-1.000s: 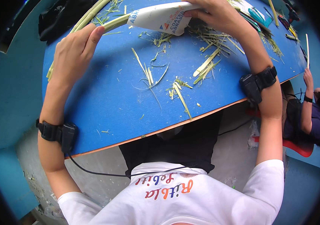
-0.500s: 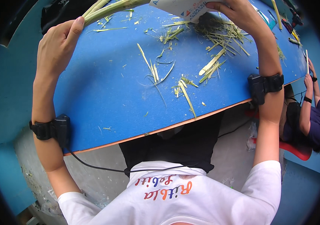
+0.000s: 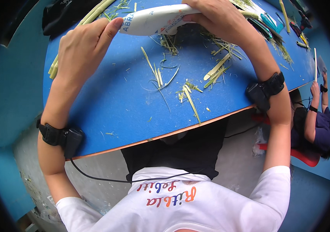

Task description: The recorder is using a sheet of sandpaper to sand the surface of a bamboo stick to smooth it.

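The sheet (image 3: 149,21) (white) has neared the left fingers (image 3: 107,34).

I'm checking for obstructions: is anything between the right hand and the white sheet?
Nothing visible does: the right hand grips the white sheet directly, at its right end. Plant scraps lie on the table.

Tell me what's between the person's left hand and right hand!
A curved white printed sheet stretches between the left hand and the right hand, which grips it. The head view shows this.
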Demonstrator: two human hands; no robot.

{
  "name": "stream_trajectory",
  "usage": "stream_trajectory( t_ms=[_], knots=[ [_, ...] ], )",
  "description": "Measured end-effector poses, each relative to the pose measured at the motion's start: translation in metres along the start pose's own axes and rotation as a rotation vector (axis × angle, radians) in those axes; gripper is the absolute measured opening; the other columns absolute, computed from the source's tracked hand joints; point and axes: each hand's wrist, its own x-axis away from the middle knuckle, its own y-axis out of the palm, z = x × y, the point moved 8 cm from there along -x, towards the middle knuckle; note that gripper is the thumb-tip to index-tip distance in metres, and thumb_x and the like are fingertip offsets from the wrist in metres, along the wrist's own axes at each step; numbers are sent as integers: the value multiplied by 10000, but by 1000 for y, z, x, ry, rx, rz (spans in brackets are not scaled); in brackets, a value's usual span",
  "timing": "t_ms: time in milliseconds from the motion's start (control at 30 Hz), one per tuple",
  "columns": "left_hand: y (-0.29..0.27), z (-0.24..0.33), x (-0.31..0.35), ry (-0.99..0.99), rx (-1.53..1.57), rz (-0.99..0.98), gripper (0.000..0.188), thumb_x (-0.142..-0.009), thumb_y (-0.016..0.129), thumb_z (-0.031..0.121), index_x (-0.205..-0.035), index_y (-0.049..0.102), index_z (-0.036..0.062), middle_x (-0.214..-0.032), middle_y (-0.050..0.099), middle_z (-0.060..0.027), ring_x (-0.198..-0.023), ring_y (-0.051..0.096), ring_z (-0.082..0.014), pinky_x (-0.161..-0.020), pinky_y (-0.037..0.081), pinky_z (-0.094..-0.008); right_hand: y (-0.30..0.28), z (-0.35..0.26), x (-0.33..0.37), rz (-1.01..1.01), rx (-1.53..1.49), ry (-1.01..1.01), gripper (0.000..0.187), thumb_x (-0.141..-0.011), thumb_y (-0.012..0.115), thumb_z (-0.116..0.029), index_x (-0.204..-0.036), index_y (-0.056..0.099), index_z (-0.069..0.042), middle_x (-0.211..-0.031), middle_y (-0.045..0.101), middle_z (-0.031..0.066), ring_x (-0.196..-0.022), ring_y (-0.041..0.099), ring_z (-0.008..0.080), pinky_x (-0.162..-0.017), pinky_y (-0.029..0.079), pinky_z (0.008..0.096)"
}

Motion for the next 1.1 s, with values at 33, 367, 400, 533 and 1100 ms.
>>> stream_trajectory(
  t_ms=[33, 367, 400, 533, 1100],
  knots=[
    [1, -4, 0, -29, 1, -27, 551, -927, 369, 487, -612, 508, 57, -491, 426, -107, -457, 447, -278, -455, 350, -379, 1, 6, 0, -38, -62, 27, 146, -797, 553, -75, -922, 536, -3, -810, 593, 172, -857, 577, 337, -741, 435, 420],
    [7, -46, 0, -248, 80, -117, 643, -909, 328, 581, -589, 509, 53, -464, 324, -18, -432, 322, -137, -434, 265, -288, 1, 54, 12, 63, -95, 133, 211, -773, 602, -96, -963, 569, -8, -886, 606, 173, -893, 576, 324, -771, 442, 395],
    [5, -48, -1, -248, 77, -119, 643, -909, 328, 581, -589, 509, 53, -464, 324, -18, -432, 322, -137, -434, 265, -288, 1, 54, 10, 59, -100, 123, 206, -776, 602, -102, -958, 566, -12, -894, 605, 164, -904, 570, 318, -783, 433, 393],
    [17, -61, 1, -304, 226, -253, 659, -886, 336, 623, -570, 470, 60, -479, 306, 13, -448, 306, -94, -438, 252, -264, 3, 48, 9, 117, -44, 81, 200, -778, 602, -112, -957, 563, -30, -887, 601, 139, -908, 561, 301, -813, 401, 386],
    [4, -2, 1, -32, -63, -30, 309, -853, 557, 285, -674, 474, 46, -594, 498, -148, -566, 517, -318, -526, 376, -404, 56, -10, 2, -50, -266, 17, 284, -831, 579, -341, -831, 502, -67, -619, 561, 104, -693, 575, 286, -751, 399, 379]
  ],
)
